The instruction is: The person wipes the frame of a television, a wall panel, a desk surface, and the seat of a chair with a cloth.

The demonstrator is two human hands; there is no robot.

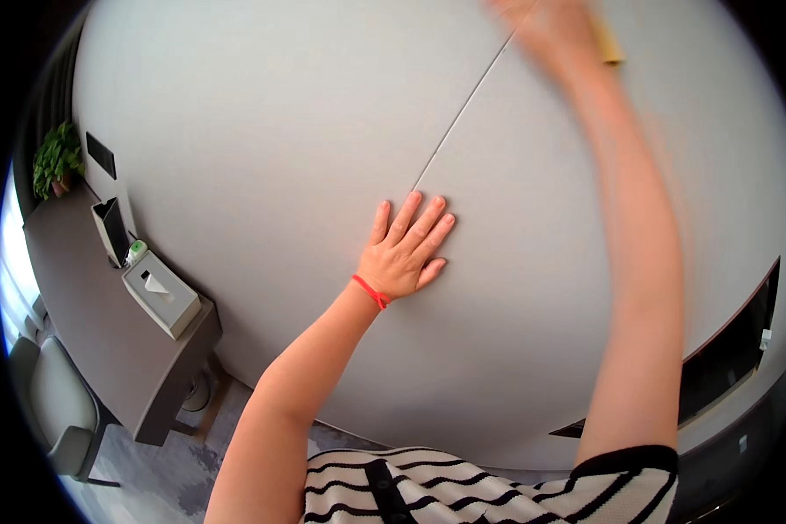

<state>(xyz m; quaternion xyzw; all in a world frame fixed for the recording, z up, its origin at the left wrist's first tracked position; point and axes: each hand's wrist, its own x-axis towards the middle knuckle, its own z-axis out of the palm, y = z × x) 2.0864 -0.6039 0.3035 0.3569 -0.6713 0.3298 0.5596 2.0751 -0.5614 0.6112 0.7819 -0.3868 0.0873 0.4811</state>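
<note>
My left hand lies flat on a grey wall panel with its fingers spread, and a red cord bracelet circles its wrist. Its fingertips touch the lower visible end of a thin straight seam that runs up and right across the wall. Higher up, my right hand is blurred by motion and partly cut off by the top of the picture. A yellow object sticks out past its outer side and looks held in it. Most of that object is hidden, so its kind is unclear.
On the left, a grey-brown desk carries a tissue box, an upright holder and a potted plant. A grey chair stands beside it. A dark recess is set into the wall at lower right.
</note>
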